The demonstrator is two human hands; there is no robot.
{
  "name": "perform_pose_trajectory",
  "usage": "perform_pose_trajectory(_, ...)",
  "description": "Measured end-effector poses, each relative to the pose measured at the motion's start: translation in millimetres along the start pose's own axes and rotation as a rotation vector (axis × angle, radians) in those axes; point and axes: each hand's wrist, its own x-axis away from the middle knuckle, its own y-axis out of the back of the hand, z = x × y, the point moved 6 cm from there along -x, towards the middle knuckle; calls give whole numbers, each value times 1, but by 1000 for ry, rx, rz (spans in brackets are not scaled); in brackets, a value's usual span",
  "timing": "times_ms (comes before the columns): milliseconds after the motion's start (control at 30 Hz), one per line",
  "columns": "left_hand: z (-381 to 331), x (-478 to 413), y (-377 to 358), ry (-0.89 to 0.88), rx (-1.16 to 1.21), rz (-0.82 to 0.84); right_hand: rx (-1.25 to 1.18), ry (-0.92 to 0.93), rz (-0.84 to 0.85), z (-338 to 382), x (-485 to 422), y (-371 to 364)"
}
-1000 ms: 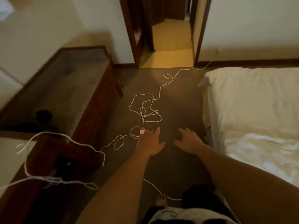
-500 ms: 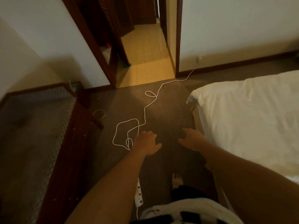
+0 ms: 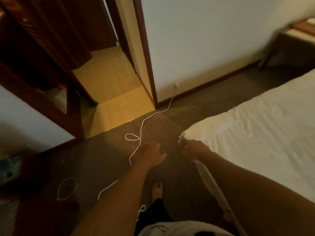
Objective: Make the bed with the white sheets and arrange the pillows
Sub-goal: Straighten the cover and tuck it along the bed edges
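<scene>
While the left hand hangs released above the carpet, the right hand meets the corner of the white sheet on the bed, grip unclear; draw it taut before tucking.

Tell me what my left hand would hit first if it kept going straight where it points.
Probably the brown carpet just ahead of the left hand, between the white cable loop and the bed corner; its height above the floor is unclear.

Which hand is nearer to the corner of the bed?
Right. The right hand is at the bed corner, at its edge or touching it. The left hand hovers over the carpet, apart from the bed.
</scene>
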Motion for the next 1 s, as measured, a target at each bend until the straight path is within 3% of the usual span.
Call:
perform_pose_trajectory(133, 11, -88, 63, -112, -13, 33, -147, -150, -122, 2, -54, 60)
perform_pose_trajectory(333, -11, -221, 144, -276, -87, 19, -268, -328, -171, -29, -130, 130)
perform_pose_trajectory(800, -242, -504, 298, -676, -299, 56, -494, -607, -364, -175, -281, 364)
perform_pose_trajectory(1000, -334, -600, 321, -842, -435, 107, -536, -760, -388, -239, -307, 421)
